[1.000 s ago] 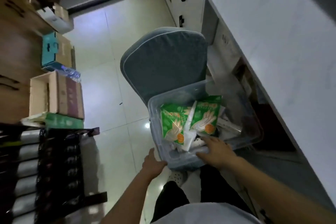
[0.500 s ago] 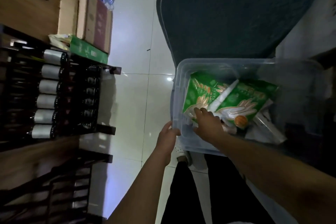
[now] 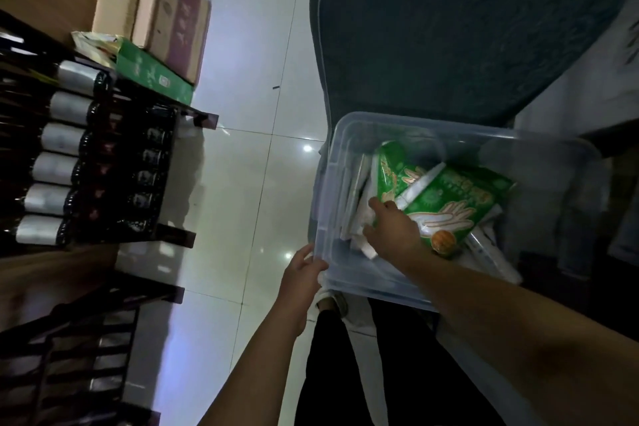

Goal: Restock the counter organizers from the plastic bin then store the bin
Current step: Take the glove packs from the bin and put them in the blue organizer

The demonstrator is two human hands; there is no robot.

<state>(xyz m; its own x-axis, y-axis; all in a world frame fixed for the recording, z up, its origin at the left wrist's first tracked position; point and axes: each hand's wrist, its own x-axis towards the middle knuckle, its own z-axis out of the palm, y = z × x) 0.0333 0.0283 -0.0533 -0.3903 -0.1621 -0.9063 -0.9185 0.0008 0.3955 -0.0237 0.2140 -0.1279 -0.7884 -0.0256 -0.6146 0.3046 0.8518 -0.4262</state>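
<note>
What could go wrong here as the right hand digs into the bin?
1. The bin sits on a chair with only the left hand at its near corner; it may slide or tip.
2. The right hand reaches under the green packs; pulling white packets could spill them.

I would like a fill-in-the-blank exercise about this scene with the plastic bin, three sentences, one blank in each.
1. The left hand grips the near corner of the clear plastic ____.
2. The right hand reaches ____ the bin.
3. The packets printed with gloves are mostly ____ in colour.

Missing words: bin; into; green
</note>
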